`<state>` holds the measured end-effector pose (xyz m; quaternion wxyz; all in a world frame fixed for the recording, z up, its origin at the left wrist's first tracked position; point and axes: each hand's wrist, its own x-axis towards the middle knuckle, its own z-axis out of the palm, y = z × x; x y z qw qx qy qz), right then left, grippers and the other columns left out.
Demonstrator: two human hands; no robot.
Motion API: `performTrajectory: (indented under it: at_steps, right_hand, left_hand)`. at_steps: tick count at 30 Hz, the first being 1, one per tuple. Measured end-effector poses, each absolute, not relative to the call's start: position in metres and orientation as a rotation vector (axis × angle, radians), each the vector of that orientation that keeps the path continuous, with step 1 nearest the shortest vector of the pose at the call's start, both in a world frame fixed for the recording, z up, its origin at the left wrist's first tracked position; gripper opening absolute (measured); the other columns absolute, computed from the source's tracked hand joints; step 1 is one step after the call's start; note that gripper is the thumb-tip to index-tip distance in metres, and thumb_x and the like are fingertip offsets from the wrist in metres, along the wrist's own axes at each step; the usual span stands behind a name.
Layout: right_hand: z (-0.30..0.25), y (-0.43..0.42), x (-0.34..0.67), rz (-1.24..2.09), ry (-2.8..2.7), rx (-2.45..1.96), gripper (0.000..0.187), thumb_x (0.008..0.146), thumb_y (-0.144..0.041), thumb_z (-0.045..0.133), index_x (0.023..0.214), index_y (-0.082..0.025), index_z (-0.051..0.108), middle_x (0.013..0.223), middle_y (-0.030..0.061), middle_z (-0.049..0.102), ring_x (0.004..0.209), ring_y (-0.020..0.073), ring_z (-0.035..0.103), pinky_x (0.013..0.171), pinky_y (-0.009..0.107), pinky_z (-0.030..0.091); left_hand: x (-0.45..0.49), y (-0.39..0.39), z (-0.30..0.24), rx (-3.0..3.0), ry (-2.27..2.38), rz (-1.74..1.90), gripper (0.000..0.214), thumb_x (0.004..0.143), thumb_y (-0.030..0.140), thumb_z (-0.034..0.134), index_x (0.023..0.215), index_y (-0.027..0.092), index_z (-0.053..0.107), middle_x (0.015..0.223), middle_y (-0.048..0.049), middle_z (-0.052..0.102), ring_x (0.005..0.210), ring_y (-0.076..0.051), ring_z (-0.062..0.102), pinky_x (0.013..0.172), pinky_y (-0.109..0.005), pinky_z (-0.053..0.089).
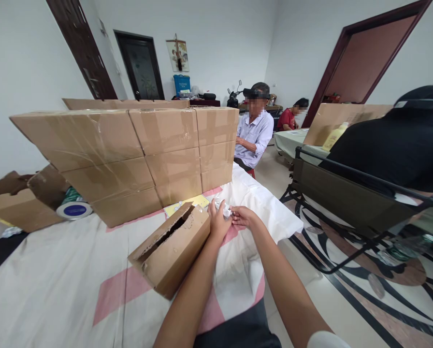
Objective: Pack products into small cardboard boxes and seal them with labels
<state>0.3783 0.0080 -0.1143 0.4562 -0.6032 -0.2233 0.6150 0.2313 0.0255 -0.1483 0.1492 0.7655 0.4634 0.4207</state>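
My left hand [219, 223] is wrapped around a small white, shiny thing [226, 211], whose kind I cannot make out. From the right, my right hand [242, 216] meets it, fingers pinched together at its edge; what lies between those fingertips is hidden. Close beside my left forearm lies a torn-open cardboard box [176, 246] with a ragged slit along its top. Behind my hands, a yellow sheet or booklet [200, 200] lies on the tablecloth, partly covered by the box.
A stack of taped cardboard boxes [173, 159] walls off the table's far side. At left stand an opened carton [28, 208] and a round tin [74, 210]. The white-and-pink cloth [75, 270] drops off at right, near a folding chair [347, 193]. Several people sit beyond.
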Motion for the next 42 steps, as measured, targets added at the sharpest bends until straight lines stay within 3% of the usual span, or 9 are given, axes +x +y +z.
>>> performTrajectory:
  at_steps: [12, 25, 31, 42]
  right_hand:
    - [-0.120, 0.007, 0.382, 1.535, -0.569, -1.383, 0.019, 0.094, -0.027, 0.069, 0.082, -0.018, 0.058, 0.050, -0.0049, 0.051, 0.043, 0.0088, 0.053, 0.052, 0.020, 0.059]
    - [-0.117, -0.002, 0.376, 1.513, -0.602, -1.231, 0.029, 0.093, -0.021, 0.070, 0.074, -0.020, 0.049, 0.052, -0.0057, 0.050, 0.044, 0.0080, 0.050, 0.051, 0.020, 0.059]
    - [-0.123, -0.008, 0.378, 1.483, -0.601, -1.152, 0.031, 0.088, -0.010, 0.068, 0.069, -0.021, 0.045, 0.054, -0.0044, 0.051, 0.049, 0.0085, 0.053, 0.059, 0.021, 0.061]
    - [-0.131, -0.024, 0.371, 1.251, -0.629, -0.979, 0.047, 0.082, -0.042, 0.083, 0.067, -0.022, 0.043, 0.061, -0.0056, 0.047, 0.059, 0.0102, 0.054, 0.067, 0.023, 0.058]
  left_hand:
    - [0.232, 0.026, -0.150, 2.188, 1.327, 1.216, 0.068, 0.076, 0.022, 0.079, 0.142, 0.024, 0.063, 0.161, -0.0176, 0.038, 0.148, -0.041, 0.040, 0.120, -0.056, 0.040]
    - [0.229, 0.027, -0.148, 2.160, 1.318, 1.177, 0.068, 0.078, 0.025, 0.078, 0.144, 0.026, 0.061, 0.163, -0.0160, 0.036, 0.150, -0.042, 0.036, 0.121, -0.058, 0.037]
    - [0.229, 0.025, -0.146, 2.158, 1.336, 1.163, 0.071, 0.078, 0.026, 0.079, 0.146, 0.028, 0.058, 0.164, -0.0144, 0.035, 0.150, -0.040, 0.037, 0.120, -0.056, 0.039]
    - [0.227, 0.024, -0.145, 2.186, 1.348, 1.147, 0.071, 0.078, 0.025, 0.078, 0.146, 0.028, 0.057, 0.165, -0.0138, 0.035, 0.150, -0.040, 0.037, 0.121, -0.056, 0.037]
